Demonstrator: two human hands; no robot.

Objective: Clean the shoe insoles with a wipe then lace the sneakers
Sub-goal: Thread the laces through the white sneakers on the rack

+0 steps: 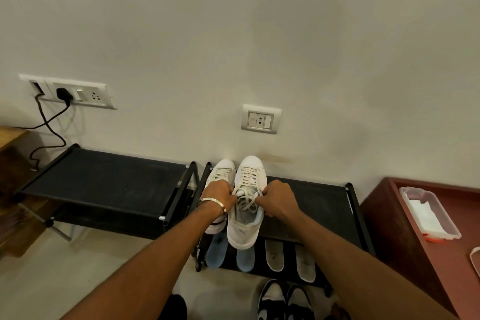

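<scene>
A black metal-framed fabric shoe rack (311, 205) carries two white leather sneakers (246, 205) on its top shelf against the wall. The left hand (219, 196) and right hand (276, 199) each pinch an off-white lace (246, 193) over the nearer sneaker's tongue.

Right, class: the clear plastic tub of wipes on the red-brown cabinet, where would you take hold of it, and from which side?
Grip the clear plastic tub across its two long walls, coming down from above. It lies flat on the red-brown cabinet, long and narrow, with its top open, so fingers span the short width easily.
</scene>
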